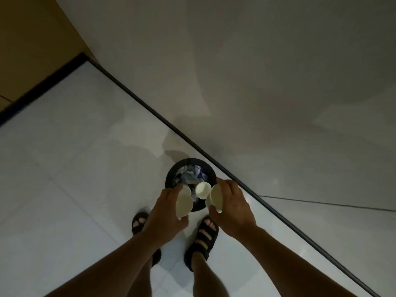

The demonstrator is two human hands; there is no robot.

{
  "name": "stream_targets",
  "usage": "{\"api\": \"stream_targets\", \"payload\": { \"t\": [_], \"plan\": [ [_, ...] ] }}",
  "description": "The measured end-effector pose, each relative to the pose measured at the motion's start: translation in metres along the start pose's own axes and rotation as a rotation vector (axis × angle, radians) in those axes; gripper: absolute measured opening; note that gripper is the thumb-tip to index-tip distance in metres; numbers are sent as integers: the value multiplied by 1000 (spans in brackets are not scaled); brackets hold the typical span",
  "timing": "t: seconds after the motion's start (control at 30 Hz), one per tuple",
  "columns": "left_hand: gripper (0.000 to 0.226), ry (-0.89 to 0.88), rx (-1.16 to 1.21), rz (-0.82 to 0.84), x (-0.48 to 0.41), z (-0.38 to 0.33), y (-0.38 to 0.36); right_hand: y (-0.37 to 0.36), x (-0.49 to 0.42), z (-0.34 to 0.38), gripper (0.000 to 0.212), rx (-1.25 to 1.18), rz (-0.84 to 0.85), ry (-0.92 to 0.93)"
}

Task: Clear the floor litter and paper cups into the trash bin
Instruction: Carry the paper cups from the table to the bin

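Note:
A round black trash bin (172,170) stands on the floor by the wall, holding crumpled litter (190,174). My left hand (164,213) grips a white paper cup (183,203) over the bin's near rim. My right hand (232,205) grips another white paper cup (215,197) on the bin's right side. Between the two hands a third paper cup (202,189) lies on its side, open mouth up, above the litter; whether it rests on it or is in the air I cannot tell.
My feet in black sandals (202,236) stand just in front of the bin on pale floor tiles (75,179). A grey wall (267,82) with a dark base strip (214,163) runs diagonally behind the bin. A wooden door (32,39) is at the upper left.

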State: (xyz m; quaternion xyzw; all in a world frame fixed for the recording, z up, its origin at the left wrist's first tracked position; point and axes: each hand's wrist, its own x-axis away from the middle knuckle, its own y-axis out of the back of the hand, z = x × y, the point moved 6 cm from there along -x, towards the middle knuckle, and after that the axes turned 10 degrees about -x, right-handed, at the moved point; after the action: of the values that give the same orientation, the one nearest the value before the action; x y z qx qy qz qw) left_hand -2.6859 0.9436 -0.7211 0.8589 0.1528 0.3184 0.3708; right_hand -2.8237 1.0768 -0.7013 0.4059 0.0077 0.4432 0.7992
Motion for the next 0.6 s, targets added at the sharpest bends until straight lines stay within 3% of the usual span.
{"api": "stream_targets", "payload": {
  "t": [0.3, 0.6],
  "plan": [
    [84, -43, 7, 20, -104, 80, -116, -118, -87, -89, 78, 96, 7, -26],
    [90, -152, -173, -112, -143, 102, -135, -147, -118, -129, 80, 70, -64, -59]
  ]
}}
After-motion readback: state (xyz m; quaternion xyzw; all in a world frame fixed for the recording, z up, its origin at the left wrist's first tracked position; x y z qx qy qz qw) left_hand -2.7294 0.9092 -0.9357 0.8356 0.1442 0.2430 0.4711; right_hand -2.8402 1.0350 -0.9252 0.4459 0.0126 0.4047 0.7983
